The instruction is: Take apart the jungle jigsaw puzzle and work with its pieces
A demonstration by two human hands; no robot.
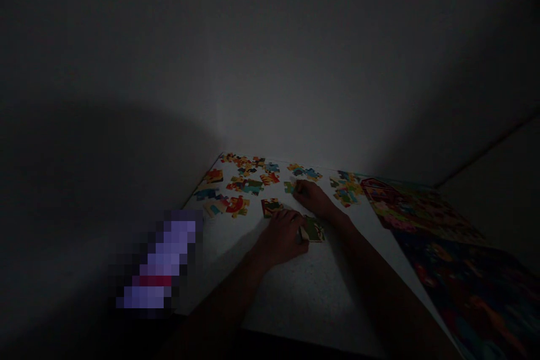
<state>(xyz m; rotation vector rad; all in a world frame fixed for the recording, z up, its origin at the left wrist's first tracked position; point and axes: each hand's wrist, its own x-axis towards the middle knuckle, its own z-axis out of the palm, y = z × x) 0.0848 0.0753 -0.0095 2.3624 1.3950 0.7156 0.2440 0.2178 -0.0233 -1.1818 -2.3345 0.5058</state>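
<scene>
In the dim head view, my left hand (283, 237) lies over a small group of joined puzzle pieces (314, 229). Its fingers are curled, and a pale-edged puzzle piece (303, 233) shows between thumb and fingers. Part of the group, with a red and dark green picture (270, 206), sticks out beyond the fingertips. Farther forward and to the right, my right hand (311, 196) has its fingers closed at a green and yellow puzzle piece (289, 187). The fingers partly cover that piece, and the exact grip is hard to see in the low light.
Several loose puzzle pieces (245, 185) are spread over the white tabletop (236, 270) at the back left. More pieces (346, 188) lie right of my right hand. Colourful picture sheets (422, 208) cover the right side. A blurred-out bright object (166, 256) is at the left edge. Walls enclose the back.
</scene>
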